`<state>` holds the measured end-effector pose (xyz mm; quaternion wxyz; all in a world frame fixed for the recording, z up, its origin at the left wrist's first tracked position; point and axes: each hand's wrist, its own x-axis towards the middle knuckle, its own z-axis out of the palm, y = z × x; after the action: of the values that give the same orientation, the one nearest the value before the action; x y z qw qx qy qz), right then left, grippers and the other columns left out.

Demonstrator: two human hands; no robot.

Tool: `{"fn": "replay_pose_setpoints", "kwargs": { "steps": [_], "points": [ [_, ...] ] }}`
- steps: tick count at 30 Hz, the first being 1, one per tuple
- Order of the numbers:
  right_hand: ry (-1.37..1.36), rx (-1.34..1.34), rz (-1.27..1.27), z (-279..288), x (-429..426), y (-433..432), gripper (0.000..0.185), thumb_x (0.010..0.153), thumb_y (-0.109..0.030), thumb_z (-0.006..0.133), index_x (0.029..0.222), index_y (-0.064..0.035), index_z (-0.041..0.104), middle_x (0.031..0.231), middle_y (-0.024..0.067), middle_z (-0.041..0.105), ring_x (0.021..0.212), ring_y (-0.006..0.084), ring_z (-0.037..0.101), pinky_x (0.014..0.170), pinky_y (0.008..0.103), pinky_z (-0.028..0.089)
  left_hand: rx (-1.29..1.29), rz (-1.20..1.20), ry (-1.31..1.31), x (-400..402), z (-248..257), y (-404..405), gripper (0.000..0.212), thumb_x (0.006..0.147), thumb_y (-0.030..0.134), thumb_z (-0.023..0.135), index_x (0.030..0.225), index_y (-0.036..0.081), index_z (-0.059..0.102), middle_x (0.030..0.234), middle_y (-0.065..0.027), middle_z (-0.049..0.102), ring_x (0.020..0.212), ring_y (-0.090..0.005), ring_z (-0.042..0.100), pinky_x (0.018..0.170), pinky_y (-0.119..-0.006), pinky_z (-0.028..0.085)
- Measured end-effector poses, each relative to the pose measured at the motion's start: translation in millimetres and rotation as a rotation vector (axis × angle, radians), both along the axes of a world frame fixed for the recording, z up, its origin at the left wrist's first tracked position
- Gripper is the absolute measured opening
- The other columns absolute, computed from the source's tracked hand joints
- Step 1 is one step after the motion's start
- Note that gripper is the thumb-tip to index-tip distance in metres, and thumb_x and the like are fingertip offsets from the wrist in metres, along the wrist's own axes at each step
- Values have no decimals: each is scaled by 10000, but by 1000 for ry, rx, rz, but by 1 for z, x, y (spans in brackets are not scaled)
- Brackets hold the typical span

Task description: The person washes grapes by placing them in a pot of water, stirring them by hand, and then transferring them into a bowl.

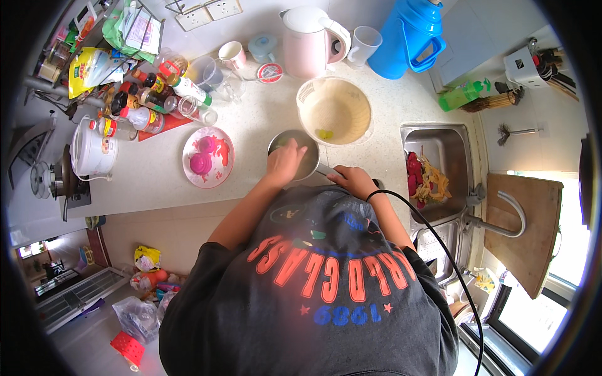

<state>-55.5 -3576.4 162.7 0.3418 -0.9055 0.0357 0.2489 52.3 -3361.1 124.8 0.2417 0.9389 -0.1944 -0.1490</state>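
Observation:
A metal saucepan stands on the counter close in front of my body. My left hand reaches into it, fingers down, beside something green; whether the fingertips grip anything is hidden. The pan's handle is held in my right hand. Just beyond the pan, a cream plastic basket has a few small green pieces, perhaps grapes, at its near side. To the left, peeled magenta fruit lies on a patterned plate.
Bottles and jars crowd the left, near a white rice cooker. A pink electric kettle and blue thermos jug stand behind. The sink at right holds peels. A black cable passes my right wrist.

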Motion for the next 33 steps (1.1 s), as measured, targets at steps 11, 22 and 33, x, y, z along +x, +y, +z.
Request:
{"fn": "replay_pose_setpoints", "kwargs": {
  "steps": [11,22,33],
  "points": [
    [-90,-30,16,-9,-4,-2,494,963,-523,530,920,-53,678,800,222,665,805,426,639,726,494,476,152,-238,57,1,10,1,325,1017,328,480,982,17,570,893,-226,669,815,-418,654,702,-520,513],
    [23,11,-30,-4,-3,-3,517,929,-541,543,1030,-58,698,959,239,693,953,414,648,841,484,490,139,-362,33,2,9,1,265,986,259,541,932,10,613,894,-219,674,842,-417,655,718,-515,511],
    [-1,-24,-26,-3,-6,1,528,934,-538,544,1047,-44,691,959,243,693,949,416,651,833,491,498,-7,-299,-267,-2,-15,7,270,981,245,526,882,19,635,871,-190,686,820,-376,675,699,-481,531]
  ]
}}
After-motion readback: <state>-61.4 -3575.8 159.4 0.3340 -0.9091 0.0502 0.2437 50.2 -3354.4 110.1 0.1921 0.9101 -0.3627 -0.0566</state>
